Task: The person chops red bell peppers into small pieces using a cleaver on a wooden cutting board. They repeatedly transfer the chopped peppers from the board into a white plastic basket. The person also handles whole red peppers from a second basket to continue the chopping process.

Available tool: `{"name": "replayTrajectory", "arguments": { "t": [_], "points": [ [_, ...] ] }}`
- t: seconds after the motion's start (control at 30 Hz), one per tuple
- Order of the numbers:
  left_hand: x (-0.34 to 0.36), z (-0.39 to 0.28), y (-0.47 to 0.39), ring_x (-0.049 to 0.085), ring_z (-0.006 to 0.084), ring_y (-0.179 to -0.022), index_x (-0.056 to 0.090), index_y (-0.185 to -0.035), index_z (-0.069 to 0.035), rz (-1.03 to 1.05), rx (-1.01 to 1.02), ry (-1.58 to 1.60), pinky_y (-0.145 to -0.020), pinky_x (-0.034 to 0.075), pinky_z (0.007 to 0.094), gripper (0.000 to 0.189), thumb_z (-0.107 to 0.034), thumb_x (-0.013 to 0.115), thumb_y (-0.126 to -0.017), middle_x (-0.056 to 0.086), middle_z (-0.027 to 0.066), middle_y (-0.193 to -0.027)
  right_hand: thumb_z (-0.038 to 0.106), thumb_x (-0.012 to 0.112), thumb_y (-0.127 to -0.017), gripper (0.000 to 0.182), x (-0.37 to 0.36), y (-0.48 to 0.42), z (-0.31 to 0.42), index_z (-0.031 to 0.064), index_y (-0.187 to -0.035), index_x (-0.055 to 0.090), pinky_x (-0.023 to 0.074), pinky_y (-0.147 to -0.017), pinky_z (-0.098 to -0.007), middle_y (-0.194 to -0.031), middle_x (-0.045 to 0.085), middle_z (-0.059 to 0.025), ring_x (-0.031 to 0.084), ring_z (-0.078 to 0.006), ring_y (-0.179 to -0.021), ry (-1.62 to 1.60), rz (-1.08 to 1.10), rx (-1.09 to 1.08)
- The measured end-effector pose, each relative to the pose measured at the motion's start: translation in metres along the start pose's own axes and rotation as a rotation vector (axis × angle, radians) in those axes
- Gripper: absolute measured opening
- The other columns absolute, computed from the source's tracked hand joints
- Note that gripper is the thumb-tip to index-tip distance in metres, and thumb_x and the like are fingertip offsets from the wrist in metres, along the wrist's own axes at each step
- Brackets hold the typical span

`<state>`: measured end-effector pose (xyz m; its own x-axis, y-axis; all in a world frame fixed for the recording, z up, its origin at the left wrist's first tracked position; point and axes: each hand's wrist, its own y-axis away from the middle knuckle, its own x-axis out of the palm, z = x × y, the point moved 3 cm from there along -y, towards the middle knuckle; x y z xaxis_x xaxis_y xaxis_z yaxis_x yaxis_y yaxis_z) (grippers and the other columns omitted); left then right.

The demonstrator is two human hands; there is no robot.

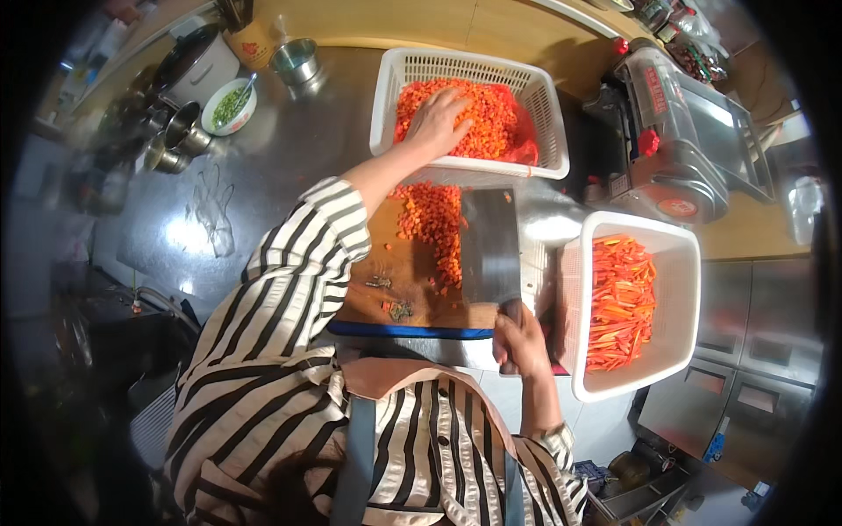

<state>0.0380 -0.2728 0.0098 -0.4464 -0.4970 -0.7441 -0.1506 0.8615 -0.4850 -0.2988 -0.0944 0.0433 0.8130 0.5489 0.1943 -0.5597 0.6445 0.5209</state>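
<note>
My left hand (439, 122) lies palm down on a heap of diced carrots (490, 115), its thumb apart from the fingers. The dice sit on red netting or plastic inside a white slotted basket (552, 141) at the far side. In my right hand (523, 342) is the handle of a cleaver, whose broad blade (490, 246) lies flat at the right of a wooden cutting board (358, 299). Against the blade's left edge is a strip of more diced carrot (431, 217). Dark scraps (398, 309) lie near the board's front.
A white basket of carrot sticks (621, 302) stands to the right. Behind it is a metal machine (677, 144). At left are a clear glove (214, 210), a bowl of chopped greens (230, 108), metal cups (187, 128), a steel pot (295, 60) and a large lidded pot (200, 66).
</note>
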Motion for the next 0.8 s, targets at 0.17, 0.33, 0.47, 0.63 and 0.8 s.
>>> {"name": "replayTrajectory", "arguments": {
  "t": [0.17, 0.33, 0.47, 0.63, 0.8],
  "points": [
    [-0.031, -0.033, 0.114, 0.051, 0.0314, -0.121, 0.060, -0.118, -0.004, 0.086, 0.192, 0.266, -0.101, 0.043, 0.0420, 0.029, -0.020, 0.057, -0.094, 0.055, 0.0133, -0.127, 0.010, 0.060, -0.092, 0.022, -0.028, 0.064, -0.115, 0.0055, -0.099, 0.040, 0.0400, -0.036, -0.0269, -0.059, 0.048, -0.0044, 0.048, -0.0137, -0.041, -0.248, -0.188, 0.011],
    [-0.011, 0.013, 0.178, 0.048, 0.0328, -0.125, 0.050, -0.133, -0.006, 0.026, -0.255, -0.129, -0.106, 0.036, 0.0430, 0.040, -0.027, 0.045, -0.099, 0.053, 0.0154, -0.133, 0.012, 0.061, -0.093, 0.023, -0.041, 0.079, -0.172, 0.0055, -0.103, 0.041, 0.0397, -0.036, -0.0265, -0.061, 0.049, -0.0031, 0.048, -0.0123, -0.040, -0.201, -0.273, -0.065],
    [0.019, 0.009, 0.162, 0.045, 0.0314, -0.128, 0.049, -0.136, -0.007, 0.234, -0.258, 0.125, -0.110, 0.033, 0.0419, 0.047, -0.036, 0.036, -0.101, 0.052, 0.0149, -0.135, 0.012, 0.058, -0.094, 0.023, -0.045, 0.076, -0.193, 0.0050, -0.106, 0.040, 0.0404, -0.036, -0.0262, -0.060, 0.049, -0.0033, 0.048, -0.0122, -0.040, -0.243, -0.315, -0.021],
    [0.034, -0.009, 0.162, 0.052, 0.0307, -0.121, 0.059, -0.124, -0.005, 0.268, 0.028, 0.298, -0.106, 0.039, 0.0400, 0.036, -0.028, 0.047, -0.099, 0.057, 0.0146, -0.128, 0.012, 0.056, -0.096, 0.022, -0.031, 0.044, -0.196, 0.0052, -0.107, 0.038, 0.0419, -0.037, -0.0275, -0.059, 0.047, -0.0034, 0.047, -0.0125, -0.040, -0.242, -0.275, -0.053],
    [0.023, -0.050, 0.185, 0.053, 0.0318, -0.118, 0.060, -0.122, -0.004, 0.254, 0.091, 0.314, -0.104, 0.040, 0.0405, 0.032, -0.018, 0.055, -0.093, 0.059, 0.0150, -0.122, 0.013, 0.055, -0.097, 0.023, 0.010, 0.007, -0.180, 0.0063, -0.108, 0.035, 0.0410, -0.034, -0.0288, -0.060, 0.046, -0.0052, 0.046, -0.0142, -0.039, -0.215, -0.218, 0.002]
  ]
}}
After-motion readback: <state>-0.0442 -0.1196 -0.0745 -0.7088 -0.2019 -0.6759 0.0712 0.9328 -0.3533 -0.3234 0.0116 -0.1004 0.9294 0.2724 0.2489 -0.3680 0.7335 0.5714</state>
